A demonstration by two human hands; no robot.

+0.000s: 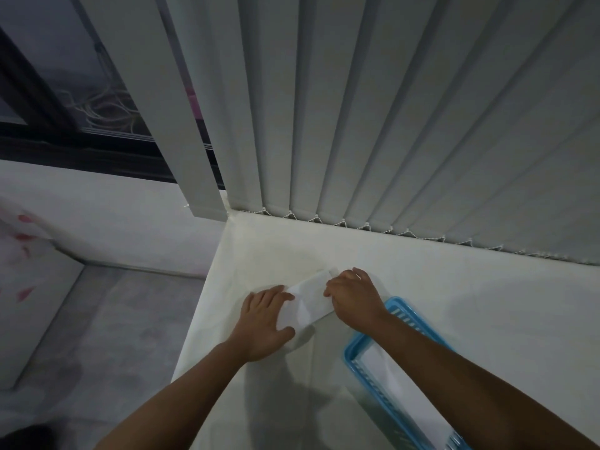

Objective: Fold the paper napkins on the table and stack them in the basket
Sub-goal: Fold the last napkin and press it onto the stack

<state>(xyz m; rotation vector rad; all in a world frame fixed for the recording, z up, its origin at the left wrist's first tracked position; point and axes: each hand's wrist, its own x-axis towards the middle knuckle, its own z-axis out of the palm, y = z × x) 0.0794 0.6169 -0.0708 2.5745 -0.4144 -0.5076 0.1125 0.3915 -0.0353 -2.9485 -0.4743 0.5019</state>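
While both hands work at the near left corner of the white table (454, 303), vertical blinds (389, 125) hang along its far edge. The blue plastic basket (393, 303) sits on the table at the person's right, partly under the right forearm. It has slotted walls and a white stack of folded napkins (399, 394) inside.

The napkin (308, 303) being worked lies flat on the table between the hands, just left of the basket. It is already folded to a long narrow strip that angles away to the right. By its look it is thin paper: almost weightless and limp. It should crease easily, tear if tugged, and slide on the smooth tabletop unless held down. My guess is it is best handled by pinning one end flat and taking the other by a corner or edge, then lifting the folded piece by its creased side so the layers do not fan apart.

The left hand (263, 323) lies flat, fingers straight and together, thumb spread, pressing down the strip's near left end. The right hand (354, 293) is arched over the far right end with knuckles up and fingers bent onto the paper. Its fingertips are mostly hidden, so I cannot tell whether it pinches the edge or only presses the crease.
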